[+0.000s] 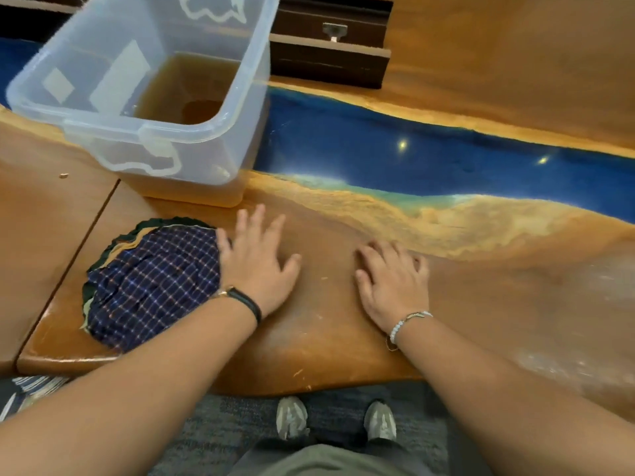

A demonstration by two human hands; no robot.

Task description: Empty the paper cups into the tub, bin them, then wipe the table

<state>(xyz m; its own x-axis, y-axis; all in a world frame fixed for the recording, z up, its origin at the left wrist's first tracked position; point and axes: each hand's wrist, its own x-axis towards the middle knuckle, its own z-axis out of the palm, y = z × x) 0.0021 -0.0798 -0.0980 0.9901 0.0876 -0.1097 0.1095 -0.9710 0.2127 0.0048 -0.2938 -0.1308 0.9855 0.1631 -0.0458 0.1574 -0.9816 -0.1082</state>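
Two bare hands lie palm down on a wooden table (326,338), neither holding anything. The left hand (257,262) is spread flat, fingers straight and fanned toward the far side, its outer edge touching a round checked cloth (151,283) of navy plaid. A black band (244,300) circles that wrist. The right hand (391,280) rests a little apart to the right, fingers slightly bent with the tips on the wood; a beaded bracelet (405,324) sits on its wrist.

A blue resin strip (412,146) runs across the glossy tabletop from left to right beyond the hands, edged with sandy swirls. On the far side stands a dark drawer unit (330,53). Below the near table edge, a pair of grey shoes (336,424) stand on grey carpet (213,427).

A clear plastic tub (154,91) stands on the table at far left, beyond the cloth and the left hand, well clear of both hands. Brownish liquid (185,87) lies in its bottom. The cloth lies flat between the tub and the near edge, just left of the left hand.
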